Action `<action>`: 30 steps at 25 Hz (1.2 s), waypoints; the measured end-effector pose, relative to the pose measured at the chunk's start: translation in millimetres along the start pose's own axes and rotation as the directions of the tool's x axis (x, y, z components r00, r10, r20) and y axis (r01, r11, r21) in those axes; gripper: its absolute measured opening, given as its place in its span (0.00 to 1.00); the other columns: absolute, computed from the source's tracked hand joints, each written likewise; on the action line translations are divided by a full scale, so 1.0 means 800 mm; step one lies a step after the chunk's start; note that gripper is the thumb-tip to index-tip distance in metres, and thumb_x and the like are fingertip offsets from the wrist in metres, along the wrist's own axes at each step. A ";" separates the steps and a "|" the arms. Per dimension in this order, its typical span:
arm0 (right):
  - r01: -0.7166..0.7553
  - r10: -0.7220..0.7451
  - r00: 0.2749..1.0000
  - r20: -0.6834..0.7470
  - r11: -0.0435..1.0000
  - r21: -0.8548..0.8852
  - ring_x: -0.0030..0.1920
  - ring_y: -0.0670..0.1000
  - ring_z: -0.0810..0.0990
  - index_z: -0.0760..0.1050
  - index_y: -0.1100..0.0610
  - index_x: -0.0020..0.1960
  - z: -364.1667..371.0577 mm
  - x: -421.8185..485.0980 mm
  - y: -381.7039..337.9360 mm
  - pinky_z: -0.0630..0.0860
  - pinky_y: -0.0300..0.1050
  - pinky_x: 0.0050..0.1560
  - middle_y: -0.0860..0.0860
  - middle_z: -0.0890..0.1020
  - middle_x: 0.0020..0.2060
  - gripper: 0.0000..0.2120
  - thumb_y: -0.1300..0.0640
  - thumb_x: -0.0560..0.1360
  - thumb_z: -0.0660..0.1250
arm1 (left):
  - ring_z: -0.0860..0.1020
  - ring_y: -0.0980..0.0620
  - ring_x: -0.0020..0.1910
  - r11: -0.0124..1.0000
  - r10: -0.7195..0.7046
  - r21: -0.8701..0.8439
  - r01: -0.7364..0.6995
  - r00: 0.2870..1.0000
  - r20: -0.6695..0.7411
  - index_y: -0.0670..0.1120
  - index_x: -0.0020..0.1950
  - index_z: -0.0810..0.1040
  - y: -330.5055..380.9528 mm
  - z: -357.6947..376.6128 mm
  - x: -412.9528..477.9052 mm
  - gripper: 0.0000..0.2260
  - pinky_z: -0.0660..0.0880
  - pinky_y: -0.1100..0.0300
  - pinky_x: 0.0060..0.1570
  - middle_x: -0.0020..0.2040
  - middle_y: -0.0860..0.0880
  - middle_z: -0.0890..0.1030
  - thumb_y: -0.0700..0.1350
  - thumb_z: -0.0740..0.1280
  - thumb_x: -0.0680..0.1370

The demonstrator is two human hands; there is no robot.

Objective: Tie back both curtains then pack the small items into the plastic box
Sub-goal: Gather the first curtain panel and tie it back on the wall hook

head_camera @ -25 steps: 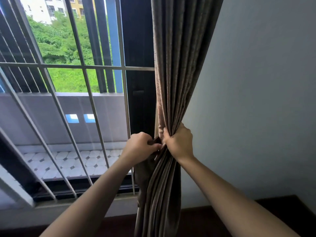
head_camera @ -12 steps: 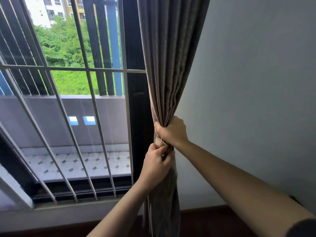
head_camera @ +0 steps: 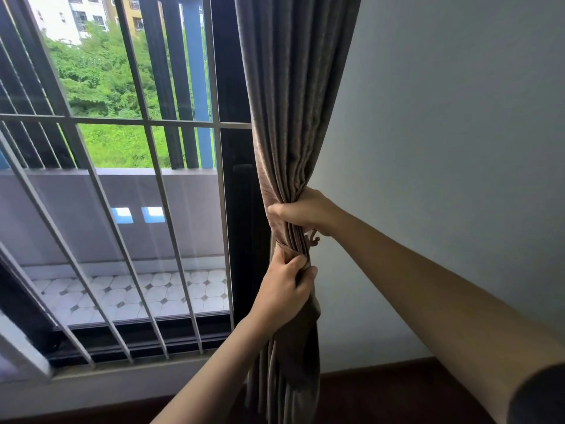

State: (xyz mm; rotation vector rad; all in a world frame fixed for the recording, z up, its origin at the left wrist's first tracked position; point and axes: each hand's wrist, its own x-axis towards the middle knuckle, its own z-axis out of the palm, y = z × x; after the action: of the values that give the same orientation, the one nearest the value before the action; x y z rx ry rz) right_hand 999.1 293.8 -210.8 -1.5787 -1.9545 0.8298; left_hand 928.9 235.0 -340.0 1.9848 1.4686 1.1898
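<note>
The brown curtain (head_camera: 287, 117) is gathered into one bunch at the right edge of the barred window (head_camera: 122, 120), against the grey wall (head_camera: 443, 148). The bunch is gripped by the right hand (head_camera: 301, 211), fingers curled round it. Just below, folds are clenched in the left hand (head_camera: 286, 290) (a small ornate hook (head_camera: 313, 237) is noted between the two).

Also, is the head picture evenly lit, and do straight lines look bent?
Head view: daylight outside is much brighter than the dim wall; the window bars splay from wide-angle distortion; the curtain, left hand and right hand look sharp.
</note>
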 end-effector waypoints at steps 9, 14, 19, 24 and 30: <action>0.016 -0.017 0.999 -0.030 0.999 -0.038 0.46 0.55 0.80 0.73 0.58 0.51 0.009 0.005 -0.001 0.77 0.45 0.46 0.52 0.79 0.41 0.10 0.52 0.75 0.62 | 0.69 0.60 0.44 0.999 0.019 -0.036 -0.022 0.997 -0.080 0.45 0.44 0.69 -0.024 0.006 0.005 0.05 0.67 0.74 0.44 0.46 0.53 0.66 0.43 0.65 0.75; -0.018 0.022 0.998 -0.058 0.997 0.072 0.46 0.55 0.81 0.73 0.57 0.50 0.018 0.006 -0.002 0.78 0.47 0.48 0.54 0.80 0.43 0.09 0.53 0.74 0.63 | 0.71 0.51 0.46 0.891 -0.397 -0.381 0.246 0.829 -0.394 0.44 0.51 0.66 -0.013 0.022 0.021 0.21 0.72 0.59 0.46 0.50 0.47 0.70 0.46 0.75 0.69; -0.008 0.012 0.996 -0.084 0.999 0.051 0.44 0.53 0.79 0.71 0.56 0.48 0.018 0.004 0.001 0.77 0.46 0.50 0.51 0.78 0.40 0.08 0.52 0.75 0.63 | 0.65 0.44 0.64 0.850 -0.527 -0.256 0.461 0.749 -0.402 0.40 0.66 0.67 -0.017 0.031 0.050 0.37 0.60 0.51 0.66 0.63 0.43 0.71 0.58 0.74 0.66; -0.001 0.005 0.998 -0.055 0.998 0.065 0.45 0.54 0.80 0.70 0.54 0.49 0.015 0.007 0.006 0.79 0.47 0.49 0.52 0.79 0.44 0.08 0.51 0.74 0.63 | 0.77 0.42 0.51 0.840 -0.492 -0.121 0.529 0.648 -0.582 0.41 0.53 0.74 -0.009 0.040 0.057 0.24 0.67 0.47 0.58 0.49 0.43 0.81 0.59 0.70 0.68; 0.017 -0.054 0.981 0.184 0.980 0.201 0.49 0.53 0.82 0.74 0.55 0.53 0.001 0.012 0.024 0.80 0.45 0.51 0.51 0.81 0.46 0.12 0.49 0.74 0.67 | 0.78 0.41 0.35 0.860 -0.454 -0.126 0.495 0.627 -0.633 0.40 0.43 0.77 -0.020 0.038 0.065 0.13 0.72 0.49 0.50 0.34 0.43 0.81 0.50 0.71 0.71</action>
State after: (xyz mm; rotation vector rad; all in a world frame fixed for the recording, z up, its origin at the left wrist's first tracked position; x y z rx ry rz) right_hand 1009.4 305.9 -225.4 -1.3885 -1.9518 1.1582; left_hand 948.8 293.4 -348.2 1.0755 2.2028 1.6594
